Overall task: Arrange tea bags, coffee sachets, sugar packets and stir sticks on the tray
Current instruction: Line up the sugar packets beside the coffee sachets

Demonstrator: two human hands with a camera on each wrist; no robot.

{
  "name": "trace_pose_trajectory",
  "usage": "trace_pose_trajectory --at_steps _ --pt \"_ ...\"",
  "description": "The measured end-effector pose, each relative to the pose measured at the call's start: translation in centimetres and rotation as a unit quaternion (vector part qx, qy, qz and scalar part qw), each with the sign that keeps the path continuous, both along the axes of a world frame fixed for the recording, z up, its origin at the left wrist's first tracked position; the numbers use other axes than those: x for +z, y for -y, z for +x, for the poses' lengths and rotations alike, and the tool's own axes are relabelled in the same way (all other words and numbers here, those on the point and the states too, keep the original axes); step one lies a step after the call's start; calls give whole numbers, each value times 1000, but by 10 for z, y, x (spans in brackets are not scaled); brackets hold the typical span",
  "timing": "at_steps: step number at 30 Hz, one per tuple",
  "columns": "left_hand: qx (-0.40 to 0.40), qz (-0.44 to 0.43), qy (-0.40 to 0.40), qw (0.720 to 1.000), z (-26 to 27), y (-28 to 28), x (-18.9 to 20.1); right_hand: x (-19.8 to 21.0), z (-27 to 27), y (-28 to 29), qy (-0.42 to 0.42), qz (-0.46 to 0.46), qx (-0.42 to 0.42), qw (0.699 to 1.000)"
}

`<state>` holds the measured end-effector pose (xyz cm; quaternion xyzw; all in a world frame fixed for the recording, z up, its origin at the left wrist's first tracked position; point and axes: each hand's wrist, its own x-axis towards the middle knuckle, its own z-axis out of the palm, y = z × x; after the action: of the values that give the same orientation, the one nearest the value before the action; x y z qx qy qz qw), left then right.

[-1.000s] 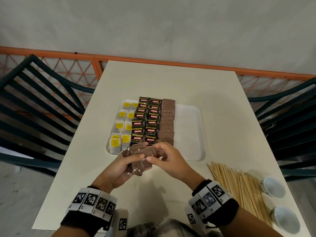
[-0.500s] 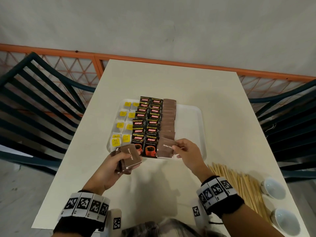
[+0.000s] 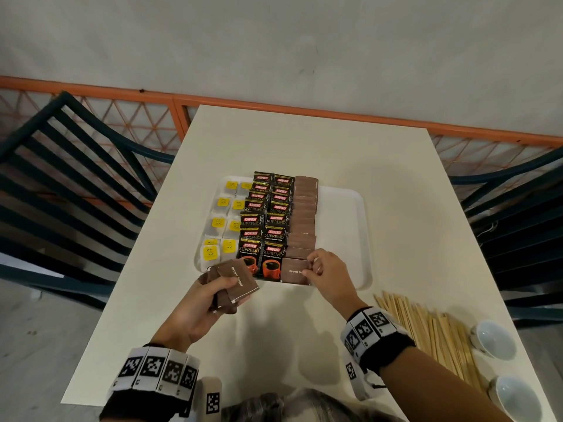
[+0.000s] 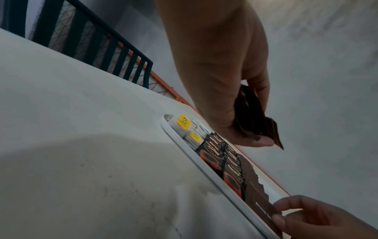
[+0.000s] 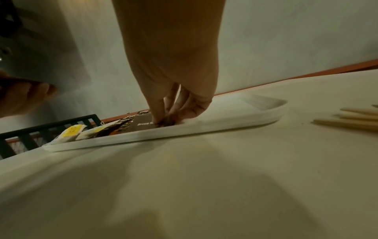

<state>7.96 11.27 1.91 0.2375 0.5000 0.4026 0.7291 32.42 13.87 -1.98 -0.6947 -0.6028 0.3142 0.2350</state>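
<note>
A white table [image 3: 304, 153] carries one white tray [image 3: 344, 208], its long side running left to right. On the tray lie three bands running near to far: two columns of yellow-tagged tea bags [image 3: 224, 222], about eight; two columns of black coffee sachets [image 3: 268, 220], about seven each; one overlapping column of brown sugar packets [image 3: 303, 220], too overlapped to count. Loose stir sticks [image 3: 432, 327] lie right of the tray, fanned near to far, beside two white cups [image 3: 493, 339]. The right hand [image 3: 327, 271] pinches the nearest sugar packet [image 3: 294, 271], flat at the tray's near edge. The left hand [image 3: 207, 300] grips a small stack [image 3: 236, 280], tilted, just before the tray
</note>
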Motion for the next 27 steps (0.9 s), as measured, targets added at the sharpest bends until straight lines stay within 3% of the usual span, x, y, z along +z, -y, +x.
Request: trace_pose_trajectory --at_steps 4,10,14,17,21,27 --pt "-11 1 -7 1000 7 -2 0 9 -10 3 34 38 12 999" --pt "-15 2 -13 1000 16 -4 6 45 -43 8 -156 -19 106 982" --pt "-27 24 -30 999 20 -4 4 53 -55 9 -183 -114 149 965" --pt "-26 28 -53 998 19 -5 3 49 -57 10 -222 -145 142 954" --pt "-47 18 -60 997 16 -4 -1 46 -54 9 -262 -115 95 954" --pt "-79 -8 -52 995 22 -3 -1 43 -33 0 -207 -26 36 977"
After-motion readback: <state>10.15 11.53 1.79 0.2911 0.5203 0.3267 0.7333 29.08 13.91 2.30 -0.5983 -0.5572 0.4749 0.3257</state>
